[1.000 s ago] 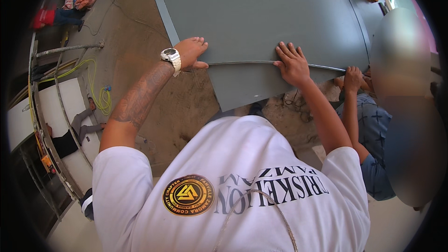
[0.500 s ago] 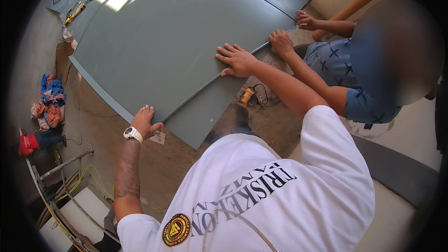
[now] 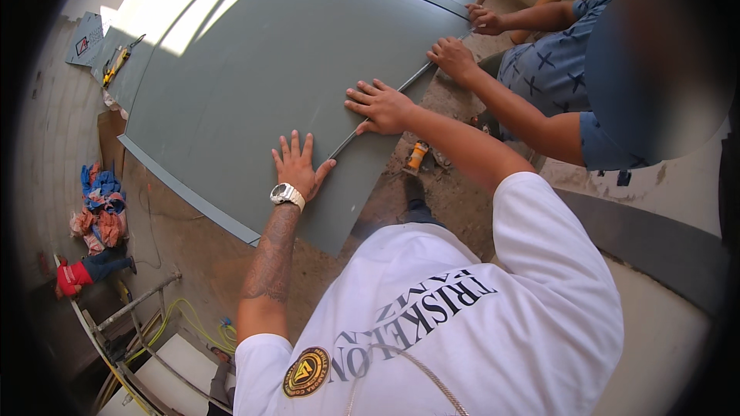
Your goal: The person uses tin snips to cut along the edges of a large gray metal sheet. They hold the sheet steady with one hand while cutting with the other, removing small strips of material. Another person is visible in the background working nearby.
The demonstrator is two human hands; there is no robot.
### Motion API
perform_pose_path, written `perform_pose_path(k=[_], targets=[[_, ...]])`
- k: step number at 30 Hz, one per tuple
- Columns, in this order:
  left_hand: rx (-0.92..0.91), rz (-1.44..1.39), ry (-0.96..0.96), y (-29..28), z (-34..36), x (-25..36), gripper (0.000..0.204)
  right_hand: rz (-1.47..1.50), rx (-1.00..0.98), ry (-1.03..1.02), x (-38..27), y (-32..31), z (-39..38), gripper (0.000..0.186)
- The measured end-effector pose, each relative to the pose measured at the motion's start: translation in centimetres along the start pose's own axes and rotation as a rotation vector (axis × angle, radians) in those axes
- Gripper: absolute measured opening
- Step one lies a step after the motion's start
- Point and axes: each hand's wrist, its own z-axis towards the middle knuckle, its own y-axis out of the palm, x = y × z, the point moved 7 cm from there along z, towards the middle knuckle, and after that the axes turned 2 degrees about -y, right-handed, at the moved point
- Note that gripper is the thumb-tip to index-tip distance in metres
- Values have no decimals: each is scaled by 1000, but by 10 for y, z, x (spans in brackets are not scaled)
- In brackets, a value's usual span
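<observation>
Where the left hand (image 3: pixel 301 172) rests, the sheet (image 3: pixel 239 92) lies beneath.

Print on a shirt and a sheet

Dark block capitals run in two slanting lines across the white shirt (image 3: pixel 470 354), the upper row smaller, the lower larger and fading to grey at its left end, where a neck chain (image 3: pixel 420 366) crosses it. A round black-and-gold emblem (image 3: pixel 306 372) on the same shirt has small lettering around its ring. At upper left, a pale sheet (image 3: pixel 85 40) bears a boxed red-and-dark mark; its finer print is too small to read.
</observation>
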Motion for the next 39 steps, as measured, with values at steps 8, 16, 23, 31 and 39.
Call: perform_pose_path(k=[8,16,23,31,39], targets=[[174,-54,132,22,9,-1,76,-20,64,-1,-3,12,0,91],[238,-65,106,28,6,-2,69,-30,140,-36,-2,16,8,91],[266,-110,88,21,4,0,69,-15,267,-84,-4,13,0,87],[237,-102,62,14,-2,5,72,44,157,-143,-7,-11,3,88],[266,-118,73,10,-4,7,71,56,193,-54,0,-30,18,81]])
